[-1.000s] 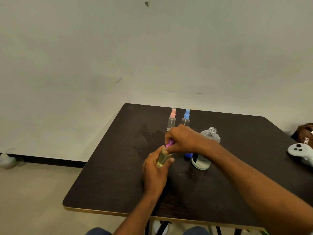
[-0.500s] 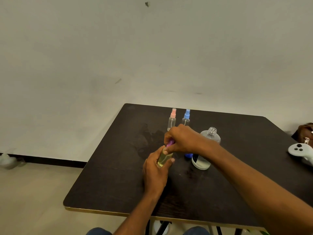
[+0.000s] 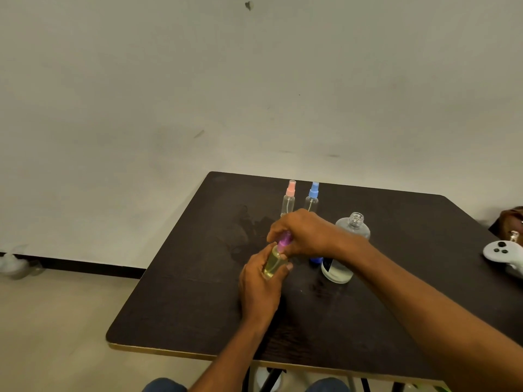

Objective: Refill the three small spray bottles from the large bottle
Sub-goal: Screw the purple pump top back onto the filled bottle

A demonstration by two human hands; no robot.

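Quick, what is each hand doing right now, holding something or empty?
Left hand: holding the small bottle of yellowish liquid.
Right hand: gripping that bottle's purple spray cap.

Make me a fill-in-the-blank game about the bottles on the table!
1. The left hand holds a small bottle of ____ liquid.
2. The right hand grips its ____ spray top.
3. Beside the pink-topped bottle stands a second spray bottle whose top is ____.
Missing words: yellow; purple; blue.
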